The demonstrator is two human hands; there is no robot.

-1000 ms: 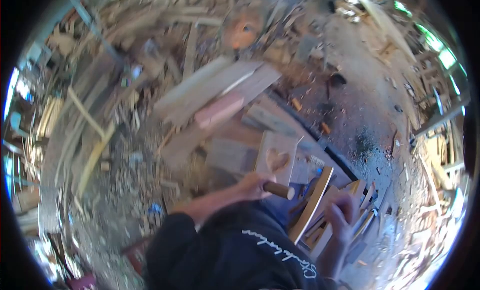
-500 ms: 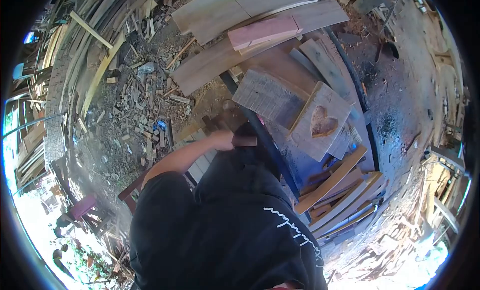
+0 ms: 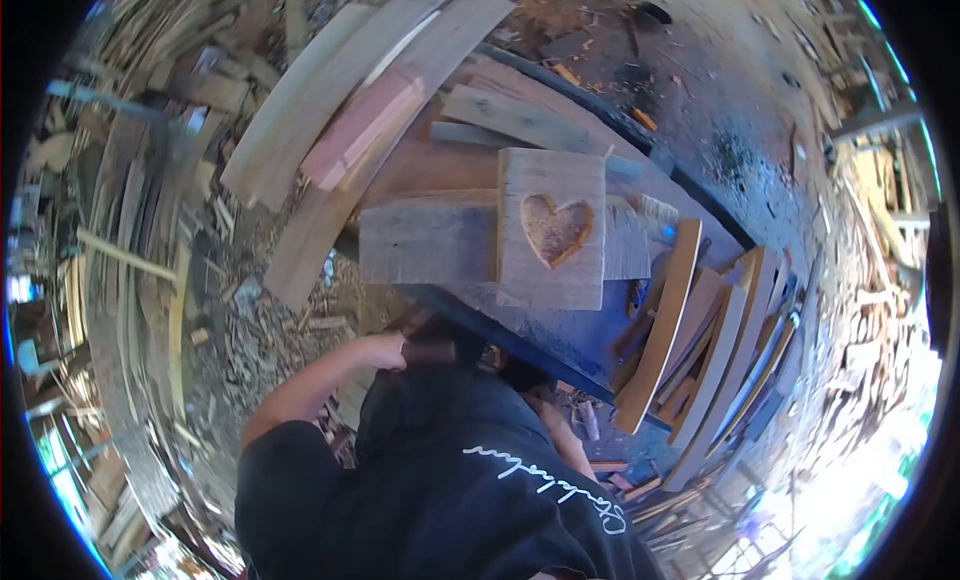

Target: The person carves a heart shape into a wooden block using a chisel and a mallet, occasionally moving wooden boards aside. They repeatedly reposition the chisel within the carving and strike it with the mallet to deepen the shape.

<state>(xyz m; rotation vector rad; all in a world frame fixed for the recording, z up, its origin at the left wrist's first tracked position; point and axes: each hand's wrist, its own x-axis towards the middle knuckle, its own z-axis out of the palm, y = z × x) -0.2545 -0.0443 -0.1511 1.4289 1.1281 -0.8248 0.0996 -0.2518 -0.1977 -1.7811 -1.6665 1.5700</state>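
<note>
My left hand (image 3: pixel 385 352) is closed at the front of my lap, in front of the bench edge. A short brown wooden piece (image 3: pixel 430 353) sticks out of its fist; I cannot tell what kind of thing it is. My right hand (image 3: pixel 541 404) hangs low at my other side by the bench's dark edge, its fingers hidden by my dark shirt. Before me on the bench lies a thick wooden board with a carved heart hollow (image 3: pixel 552 288). It rests across a longer grey plank (image 3: pixel 425 242).
Wide planks (image 3: pixel 310 100) and a pinkish wooden block (image 3: pixel 365 130) lie at the bench's far left. Upright wood strips (image 3: pixel 660 330) crowd its right end. Wood scraps (image 3: pixel 265 305) litter the ground at left. A dark metal rail (image 3: pixel 600 105) runs along the far side.
My view has turned, so the heart board now sits square before me. My left hand still grips the brown wooden piece. My right forearm has come into view.
</note>
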